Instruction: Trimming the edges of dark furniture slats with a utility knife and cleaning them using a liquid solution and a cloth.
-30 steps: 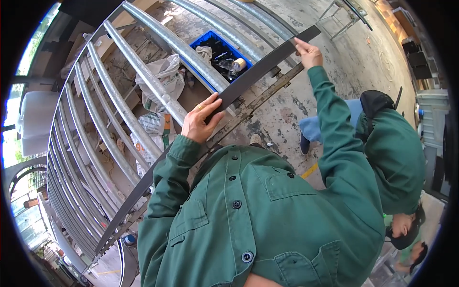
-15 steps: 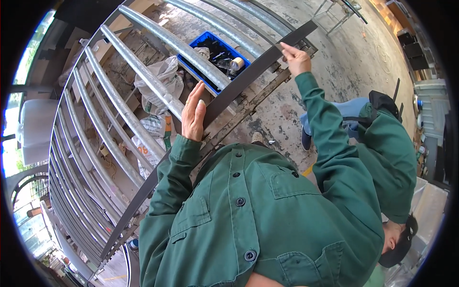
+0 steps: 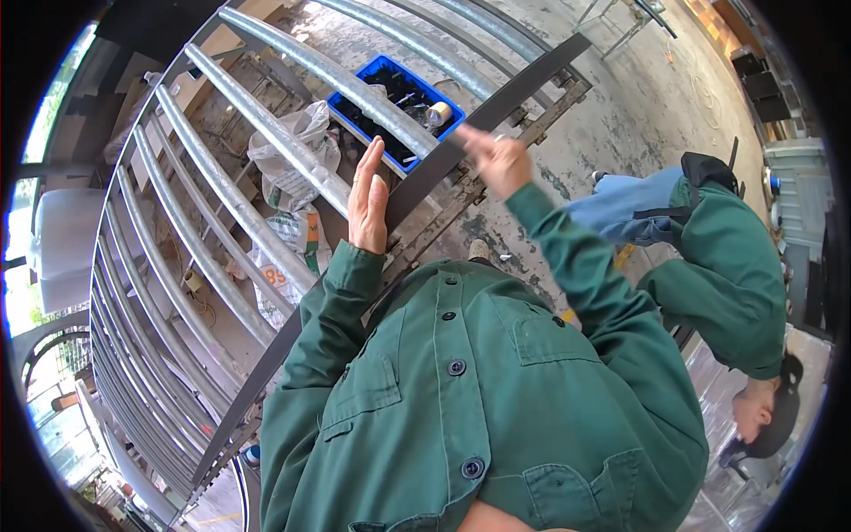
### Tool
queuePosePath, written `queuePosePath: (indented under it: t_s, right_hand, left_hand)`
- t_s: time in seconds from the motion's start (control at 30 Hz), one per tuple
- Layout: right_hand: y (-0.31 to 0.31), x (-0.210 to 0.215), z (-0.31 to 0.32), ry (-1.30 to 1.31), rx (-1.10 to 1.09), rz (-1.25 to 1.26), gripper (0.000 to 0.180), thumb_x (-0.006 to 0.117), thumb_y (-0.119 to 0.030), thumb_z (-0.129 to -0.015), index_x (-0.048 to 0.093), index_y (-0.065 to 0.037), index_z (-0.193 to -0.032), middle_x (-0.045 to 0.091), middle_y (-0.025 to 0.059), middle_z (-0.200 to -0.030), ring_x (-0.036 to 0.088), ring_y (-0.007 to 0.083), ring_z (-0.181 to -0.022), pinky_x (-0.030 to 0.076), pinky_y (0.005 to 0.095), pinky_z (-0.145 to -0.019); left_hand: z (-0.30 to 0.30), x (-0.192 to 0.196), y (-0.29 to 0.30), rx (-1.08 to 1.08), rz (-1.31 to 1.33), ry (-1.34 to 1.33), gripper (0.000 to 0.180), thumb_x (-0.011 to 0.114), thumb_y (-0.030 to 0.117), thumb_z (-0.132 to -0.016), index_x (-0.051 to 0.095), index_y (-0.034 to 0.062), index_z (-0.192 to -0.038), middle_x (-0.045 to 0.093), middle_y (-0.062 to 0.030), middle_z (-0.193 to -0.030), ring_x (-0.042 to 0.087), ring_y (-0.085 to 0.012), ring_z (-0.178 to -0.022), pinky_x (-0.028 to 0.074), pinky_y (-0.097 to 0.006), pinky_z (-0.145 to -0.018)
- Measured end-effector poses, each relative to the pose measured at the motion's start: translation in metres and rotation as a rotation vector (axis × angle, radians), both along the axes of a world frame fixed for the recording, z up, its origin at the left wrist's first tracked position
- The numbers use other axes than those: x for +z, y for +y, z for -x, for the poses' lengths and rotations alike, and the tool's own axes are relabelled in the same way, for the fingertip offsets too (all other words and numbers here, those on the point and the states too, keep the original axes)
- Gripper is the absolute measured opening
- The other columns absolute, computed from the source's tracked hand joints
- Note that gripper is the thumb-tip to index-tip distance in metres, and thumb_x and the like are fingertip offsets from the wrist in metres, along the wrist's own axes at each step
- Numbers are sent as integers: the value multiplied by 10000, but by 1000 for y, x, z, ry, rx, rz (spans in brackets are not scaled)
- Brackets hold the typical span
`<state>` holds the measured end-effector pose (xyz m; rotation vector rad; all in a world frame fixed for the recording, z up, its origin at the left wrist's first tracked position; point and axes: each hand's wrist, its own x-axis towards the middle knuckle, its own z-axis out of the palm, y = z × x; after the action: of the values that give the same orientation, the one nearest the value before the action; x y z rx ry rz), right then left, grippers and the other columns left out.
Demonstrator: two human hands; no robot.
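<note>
A large frame of several galvanized metal tubes (image 3: 257, 120) slants across the left, bordered on the near side by a long dark flat bar (image 3: 523, 89). My left hand (image 3: 366, 208) is raised edge-on beside this bar, its fingers straight and close together, holding nothing. Over the bar's right part hovers my right hand (image 3: 498, 161), fingers stretched toward the left hand, tips smeared by motion. Nothing shows in it. Whether either hand touches the bar, I cannot tell. Beneath the tubes is a blue bin (image 3: 459, 113) with dark items and a tape roll (image 3: 438, 113).
A person in a green jacket (image 3: 731, 284) and blue trousers bends at the right. Plastic bags (image 3: 297, 160) and a printed sack (image 3: 277, 275) lie under the tubes. A worn metal rail (image 3: 532, 133) runs along the bar. A metal stand (image 3: 612, 27) is at the far right.
My right hand has moved left and nearer along the dark bar, toward my left hand, which stays almost in place. The other person has shifted slightly right and lower.
</note>
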<state>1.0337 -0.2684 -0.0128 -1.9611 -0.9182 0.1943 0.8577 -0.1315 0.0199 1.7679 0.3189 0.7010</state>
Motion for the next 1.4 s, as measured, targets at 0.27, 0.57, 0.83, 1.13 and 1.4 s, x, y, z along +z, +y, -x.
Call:
queuePosePath:
  t_s: [0.27,0.57,0.83,1.13,1.4]
  right_hand:
    - [-6,-4,-17,77,-217,9,235,550,-147,-869,630,-156,-1089,681,54,-891,487,32,-549,445,225,-519]
    - [5,-1,38,-10,-90,-105,261,570,-138,-846,620,-154,-1102,630,29,-653,534,49,-580,453,236,-562]
    - [7,14,90,-161,22,198,241,561,-140,-843,638,-169,-1070,664,125,-864,639,121,-718,493,278,-648]
    - [8,3,46,-22,-74,0,239,585,-127,-838,635,-114,-1072,679,68,-848,567,58,-620,457,227,-571]
    - [17,21,50,48,-206,296,223,561,-106,-837,642,-93,-1044,645,122,-959,656,182,-797,512,258,-675]
  left_hand:
    - [3,-5,1,31,101,-67,594,261,450,-942,354,2,-1320,337,-134,-1378,258,-230,-1306,159,-333,-1068]
    - [-2,-24,6,26,240,-178,533,243,366,-960,365,-21,-1305,354,-132,-1365,274,-219,-1294,165,-314,-1065]
    - [4,-11,4,88,201,-120,556,237,392,-959,360,-27,-1304,355,-140,-1362,274,-217,-1292,167,-314,-1065]
    - [156,11,59,283,-455,518,423,327,277,-935,425,63,-1286,303,-185,-1379,254,-306,-1296,180,-405,-1069]
    - [208,-8,43,262,-723,932,495,483,246,-871,354,92,-1324,195,-146,-1429,164,-360,-1312,136,-478,-1055]
